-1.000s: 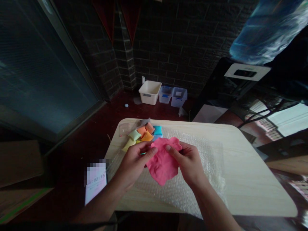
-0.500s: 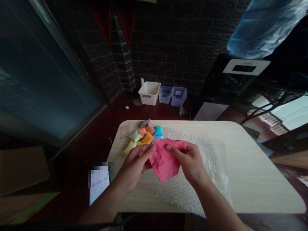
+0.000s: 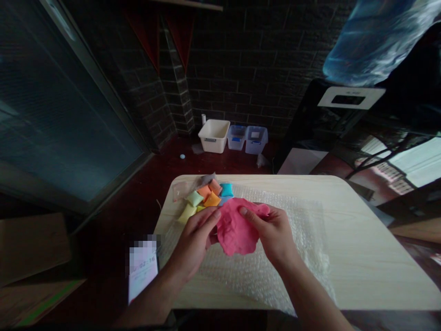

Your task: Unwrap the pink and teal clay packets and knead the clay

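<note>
1. The pink clay sheet (image 3: 237, 236) is hanging between both hands above the table (image 3: 365, 257), its outline uneven and its face wrinkled toward the left side.
2. The left hand (image 3: 196, 232) is clamping the sheet's upper left edge, its thumb lying near that edge; most of its other fingers are hiding from view.
3. The right hand (image 3: 277, 232) is gripping the sheet's upper right part, pressing its thumb onto the front face while its fingers are curling behind.
4. Bubble wrap (image 3: 306, 239) is covering the middle of the table, spreading beneath the hands and the sheet.
5. Coloured packets (image 3: 212, 199) are sitting in a cluster toward the table's far left corner, showing orange, yellow, pale green, grey and blue; a turquoise packet (image 3: 226, 189) is lying on the cluster's right side.
6. A phone (image 3: 143, 273) is showing a lit screen by the table's left edge, near the left forearm.
7. A white basket (image 3: 214, 143) and two clear bins (image 3: 256, 141) are standing in a row on the floor beyond the table's far edge.
8. A water dispenser (image 3: 351, 98) is standing beyond the table's far right side, bearing a blue bottle (image 3: 365, 50).
</note>
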`<state>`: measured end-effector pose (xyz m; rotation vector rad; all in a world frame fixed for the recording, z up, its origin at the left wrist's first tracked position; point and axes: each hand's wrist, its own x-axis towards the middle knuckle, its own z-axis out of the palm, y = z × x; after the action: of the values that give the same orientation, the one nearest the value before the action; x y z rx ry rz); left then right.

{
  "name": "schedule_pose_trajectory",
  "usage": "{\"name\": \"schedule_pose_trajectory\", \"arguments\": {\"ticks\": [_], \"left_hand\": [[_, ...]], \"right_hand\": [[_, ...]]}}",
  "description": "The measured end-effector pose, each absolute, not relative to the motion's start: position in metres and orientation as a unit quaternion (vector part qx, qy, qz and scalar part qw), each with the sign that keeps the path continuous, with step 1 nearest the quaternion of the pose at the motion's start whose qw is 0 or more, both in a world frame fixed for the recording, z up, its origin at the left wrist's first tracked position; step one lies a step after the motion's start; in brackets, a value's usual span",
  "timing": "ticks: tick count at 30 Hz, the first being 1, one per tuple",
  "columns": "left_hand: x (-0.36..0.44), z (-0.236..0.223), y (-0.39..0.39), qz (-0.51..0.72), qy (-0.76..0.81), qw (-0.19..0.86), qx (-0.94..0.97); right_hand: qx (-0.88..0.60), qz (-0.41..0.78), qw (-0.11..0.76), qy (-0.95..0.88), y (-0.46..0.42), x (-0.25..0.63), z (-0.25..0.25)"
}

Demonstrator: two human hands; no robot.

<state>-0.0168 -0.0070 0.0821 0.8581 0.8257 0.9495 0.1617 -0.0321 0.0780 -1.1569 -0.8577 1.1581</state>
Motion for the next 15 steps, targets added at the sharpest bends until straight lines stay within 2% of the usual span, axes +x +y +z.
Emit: {"name": "schedule_pose_trajectory", "arguments": {"ticks": [3, 10, 15], "left_hand": [[-0.0151, 0.0819, -0.0075, 0.417, 0.357, 0.745, 0.378], [-0.0173, 0.0837, -0.0042, 0.432, 0.38, 0.707, 0.412], [-0.0155, 0.0846, -0.0061, 0.43, 0.367, 0.745, 0.354]], "right_hand": [[-0.503, 0.491, 0.609, -0.367, -0.0305, 0.1633, 0.0764], [-0.517, 0.491, 0.593, -0.373, -0.0304, 0.1635, 0.0763], [-0.519, 0.498, 0.582, -0.379, -0.0319, 0.1632, 0.0817]]}}
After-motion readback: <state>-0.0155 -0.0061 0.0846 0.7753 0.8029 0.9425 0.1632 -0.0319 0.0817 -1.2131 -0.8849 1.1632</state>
